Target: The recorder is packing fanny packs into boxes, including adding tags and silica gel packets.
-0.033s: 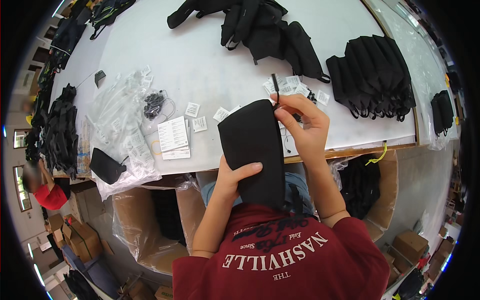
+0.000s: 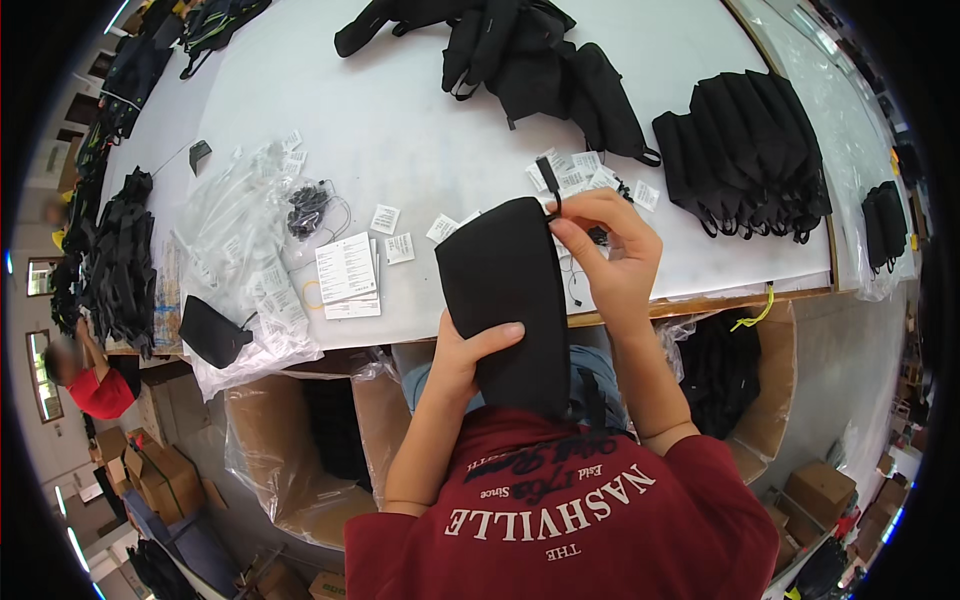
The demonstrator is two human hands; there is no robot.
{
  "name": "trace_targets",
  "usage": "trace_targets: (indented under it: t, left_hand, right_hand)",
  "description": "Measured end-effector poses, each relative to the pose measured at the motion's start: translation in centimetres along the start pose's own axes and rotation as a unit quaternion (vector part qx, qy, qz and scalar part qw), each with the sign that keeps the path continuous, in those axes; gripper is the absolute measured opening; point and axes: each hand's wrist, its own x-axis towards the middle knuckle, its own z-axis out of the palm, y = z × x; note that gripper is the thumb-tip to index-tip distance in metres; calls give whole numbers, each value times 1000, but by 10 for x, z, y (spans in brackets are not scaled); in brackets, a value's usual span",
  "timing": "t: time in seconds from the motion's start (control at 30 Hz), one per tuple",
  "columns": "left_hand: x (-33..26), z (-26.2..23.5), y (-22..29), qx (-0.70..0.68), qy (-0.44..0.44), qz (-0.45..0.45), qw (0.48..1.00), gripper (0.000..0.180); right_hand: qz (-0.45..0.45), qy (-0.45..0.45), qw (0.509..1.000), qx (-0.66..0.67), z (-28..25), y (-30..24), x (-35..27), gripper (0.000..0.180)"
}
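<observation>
A black fabric pouch (image 2: 503,265) hangs tilted in front of my body, over the table's near edge. My left hand (image 2: 472,358) is closed on its lower left part, thumb flat across the front and the other fingers hidden behind. At the upper right corner, my right hand (image 2: 610,245) pinches a short black zipper pull (image 2: 549,176) between thumb and forefinger, near where it joins the pouch. The pull's free end sticks up above the fingertips. Just behind the right hand lie small white packets (image 2: 572,172) and little black parts, some of them hidden.
Black pouches stand in a row (image 2: 745,150) at the right; more black bags (image 2: 545,75) lie at the far side. Clear plastic bags (image 2: 245,260), white cards (image 2: 346,270) and another black pouch (image 2: 213,335) are at the left. Lined cardboard boxes (image 2: 290,450) stand below the table edge.
The free end of the zipper pull has tipped slightly left and down. My right hand has shifted a little; my left hand and the pouch stay nearly still.
</observation>
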Motion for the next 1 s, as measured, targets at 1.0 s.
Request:
trace_targets:
  t: [1.0]
  left_hand:
    - [30, -39, 24, -224, 73, -21, 972, 32]
  right_hand:
    - [155, -318, 934, 46, 5, -46, -30, 11]
